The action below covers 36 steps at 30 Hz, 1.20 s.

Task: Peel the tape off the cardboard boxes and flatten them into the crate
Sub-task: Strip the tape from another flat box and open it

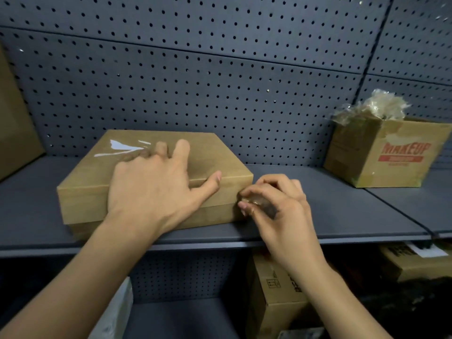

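While the left hand (151, 184) lies flat on the lid of the flat cardboard box (215, 155) at the centre of the grey shelf (330, 211), its fingers (182, 148) are spread and straight, pressing the box down. The right hand (276, 206), at 3 o'clock of the box's near right corner, has its fingertips (244, 205) curled together, pinching what appears to be a crumpled tape end (256, 204) just where lid and base meet. A glossy strip of clear tape (119, 148) is stuck on the lid at 10 o'clock of the left hand, so peeling on this box is judged begun but unfinished. The box itself stands closed and unflattened. At 2 o'clock, well apart on the same shelf, a printed box (389, 155) stands open-topped with a wad of stripped tape (374, 106) on its rim, which suggests its tape is largely off, though it too keeps its shape. More cartons (276, 297) sit on the lower shelf at 5 o'clock, their tape state unclear. No crate is in view. Judged overall, the task is at an early stage: tape removal, flattening and stowing all remain.
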Available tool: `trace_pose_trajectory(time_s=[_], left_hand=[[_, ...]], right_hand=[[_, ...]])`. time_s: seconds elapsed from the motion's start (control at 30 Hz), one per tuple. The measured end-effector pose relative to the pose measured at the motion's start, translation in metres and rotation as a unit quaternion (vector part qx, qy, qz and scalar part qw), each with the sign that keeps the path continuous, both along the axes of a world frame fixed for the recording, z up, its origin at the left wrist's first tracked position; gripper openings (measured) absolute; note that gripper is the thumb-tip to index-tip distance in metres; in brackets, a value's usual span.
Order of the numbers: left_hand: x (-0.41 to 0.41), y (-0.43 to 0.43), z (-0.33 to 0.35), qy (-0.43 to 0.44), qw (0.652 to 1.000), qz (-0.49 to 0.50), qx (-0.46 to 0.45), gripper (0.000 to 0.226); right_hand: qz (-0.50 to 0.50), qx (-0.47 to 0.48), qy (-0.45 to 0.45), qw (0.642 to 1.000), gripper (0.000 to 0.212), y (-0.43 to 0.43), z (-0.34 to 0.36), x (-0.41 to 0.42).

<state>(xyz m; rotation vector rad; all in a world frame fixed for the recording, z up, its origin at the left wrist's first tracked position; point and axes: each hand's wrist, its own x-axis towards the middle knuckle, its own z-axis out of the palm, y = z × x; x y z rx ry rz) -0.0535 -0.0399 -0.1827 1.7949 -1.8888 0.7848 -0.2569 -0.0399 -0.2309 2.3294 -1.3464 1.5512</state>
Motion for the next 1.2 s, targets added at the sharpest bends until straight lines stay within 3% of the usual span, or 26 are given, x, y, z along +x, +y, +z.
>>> trace_pose_trajectory(time_s=[0.2,0.43,0.6,0.83,1.2], left_hand=[[0.003,-0.001,0.000,-0.013,1.000,0.013,0.008,0.087],[0.011,-0.001,0.003,0.009,0.999,-0.007,0.039,0.095],[0.015,-0.002,0.004,0.006,0.999,-0.010,0.044,0.095],[0.024,-0.001,0.005,0.001,0.998,-0.027,0.065,0.097],[0.025,0.000,0.006,-0.001,0.997,-0.025,0.075,0.096]], right_hand=[[0.065,0.007,-0.058,0.996,0.020,-0.004,-0.005,-0.003],[0.129,0.105,-0.247,0.955,0.014,0.003,-0.012,-0.015],[0.114,0.150,-0.258,0.948,0.015,0.006,-0.009,-0.020],[0.140,0.218,-0.470,0.844,0.014,0.002,-0.006,-0.002],[0.131,0.195,-0.592,0.771,0.017,0.001,-0.003,0.020]])
